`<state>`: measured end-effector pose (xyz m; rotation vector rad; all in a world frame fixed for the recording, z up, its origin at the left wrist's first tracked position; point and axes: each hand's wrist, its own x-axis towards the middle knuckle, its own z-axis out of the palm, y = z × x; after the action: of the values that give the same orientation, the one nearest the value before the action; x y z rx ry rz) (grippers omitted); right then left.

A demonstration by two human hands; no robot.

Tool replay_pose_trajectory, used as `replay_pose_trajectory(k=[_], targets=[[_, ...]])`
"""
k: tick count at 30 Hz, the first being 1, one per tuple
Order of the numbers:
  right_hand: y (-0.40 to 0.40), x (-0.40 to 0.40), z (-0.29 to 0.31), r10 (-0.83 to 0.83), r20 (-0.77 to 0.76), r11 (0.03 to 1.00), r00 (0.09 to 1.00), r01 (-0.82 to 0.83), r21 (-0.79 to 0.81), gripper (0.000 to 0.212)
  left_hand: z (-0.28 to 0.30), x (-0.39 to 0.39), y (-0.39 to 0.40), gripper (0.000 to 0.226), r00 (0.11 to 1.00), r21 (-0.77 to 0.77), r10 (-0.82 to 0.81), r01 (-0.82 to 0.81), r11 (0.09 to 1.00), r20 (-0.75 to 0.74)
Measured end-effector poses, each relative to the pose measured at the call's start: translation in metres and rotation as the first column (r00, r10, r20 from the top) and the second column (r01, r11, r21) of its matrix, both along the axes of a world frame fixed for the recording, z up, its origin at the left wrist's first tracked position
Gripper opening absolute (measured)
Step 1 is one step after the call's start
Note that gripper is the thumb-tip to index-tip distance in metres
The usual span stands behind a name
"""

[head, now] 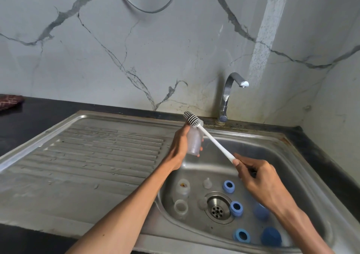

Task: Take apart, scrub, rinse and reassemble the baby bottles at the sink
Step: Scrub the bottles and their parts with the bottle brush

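Head view looks down on a steel sink (292, 156) set in a dark worktop (29, 121). The left hand (180, 148) is wrapped round a clear bottle (194, 141), held over the basin's far left corner with its mouth tilted up and away. The right hand (259, 183) pinches the end of a white brush (212, 138); its bristle head sits just at or above the bottle mouth, and I cannot tell whether it is inside at all. The tap (229, 91) shows no water running.

Down in the basin lie the other parts: two clear bottles (182, 197), two teats (206, 183), blue rings (228, 186) and blue caps (270, 236), scattered around the drain (217, 208).

This looks like the scrubbing step, with the take-apart already done. Next, the brush head needs lining up with the bottle's axis before pushing in, while the left hand holds firm against the twist.
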<state>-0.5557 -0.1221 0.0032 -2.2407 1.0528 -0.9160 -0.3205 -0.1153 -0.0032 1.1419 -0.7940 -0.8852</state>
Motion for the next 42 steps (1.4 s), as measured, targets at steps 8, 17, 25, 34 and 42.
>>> replay_pose_trajectory(k=[8,17,25,34,42], targets=[[-0.002,-0.006,0.000,0.003,0.023,1.000,1.000,-0.003,-0.010,0.032,-0.001,-0.004,0.000,0.056,1.000,-0.001,0.004,-0.004,1.000,0.011],[0.000,-0.004,0.001,0.017,0.023,1.000,1.000,-0.017,-0.016,0.034,0.002,-0.001,0.004,0.056,0.999,0.002,0.037,-0.037,0.999,-0.021],[0.003,-0.003,0.003,0.019,0.040,1.000,0.999,-0.019,0.005,0.034,0.008,0.005,0.005,0.060,0.990,-0.053,0.092,-0.099,0.994,-0.111],[0.004,0.000,0.005,0.035,0.071,0.999,0.997,-0.037,0.033,0.033,0.006,-0.003,0.001,0.061,0.986,-0.048,0.054,-0.062,0.997,-0.159],[0.006,0.003,0.004,0.066,0.124,0.991,0.990,-0.080,0.108,0.029,0.008,0.001,0.001,0.065,0.988,-0.086,0.081,-0.093,0.992,-0.133]])
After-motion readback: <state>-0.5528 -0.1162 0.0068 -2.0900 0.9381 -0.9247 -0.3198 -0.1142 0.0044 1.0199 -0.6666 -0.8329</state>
